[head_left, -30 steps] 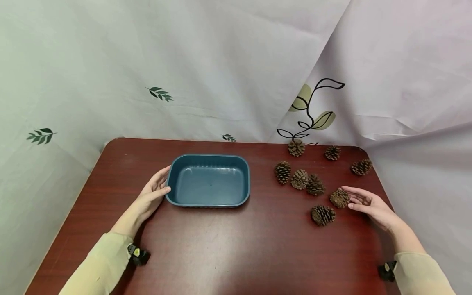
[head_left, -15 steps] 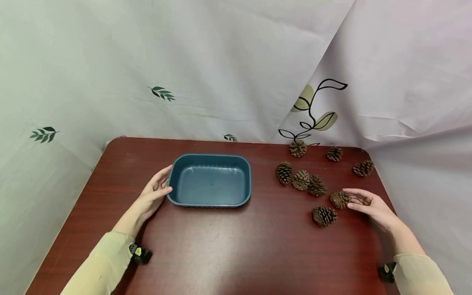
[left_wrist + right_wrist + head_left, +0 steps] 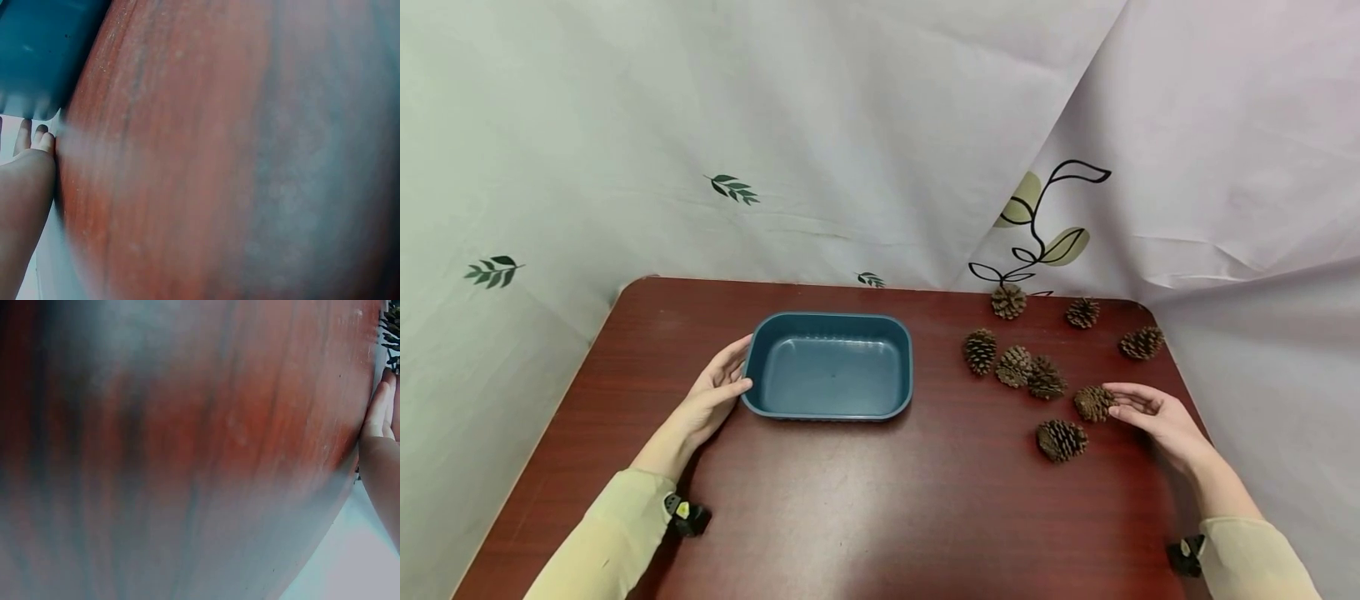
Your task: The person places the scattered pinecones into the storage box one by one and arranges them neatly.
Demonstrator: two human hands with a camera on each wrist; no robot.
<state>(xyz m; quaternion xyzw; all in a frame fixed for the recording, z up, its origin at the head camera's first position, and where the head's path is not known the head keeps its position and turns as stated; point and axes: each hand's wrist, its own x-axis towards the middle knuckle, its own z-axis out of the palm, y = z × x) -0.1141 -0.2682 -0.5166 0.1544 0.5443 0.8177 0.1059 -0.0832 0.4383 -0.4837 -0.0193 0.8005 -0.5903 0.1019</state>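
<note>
Teal tray [image 3: 828, 367]: left hand [image 3: 713, 396] touches; right hand [image 3: 1157, 415] touches pinecone [image 3: 1092, 402].

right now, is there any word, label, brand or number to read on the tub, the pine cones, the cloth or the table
None: no readable text in any view.
The blue tub is plain.
The backdrop cloth bears only leaf prints, no letters.
The pine cones and the table carry no marks.
The wrist views are too blurred to show any.
</note>
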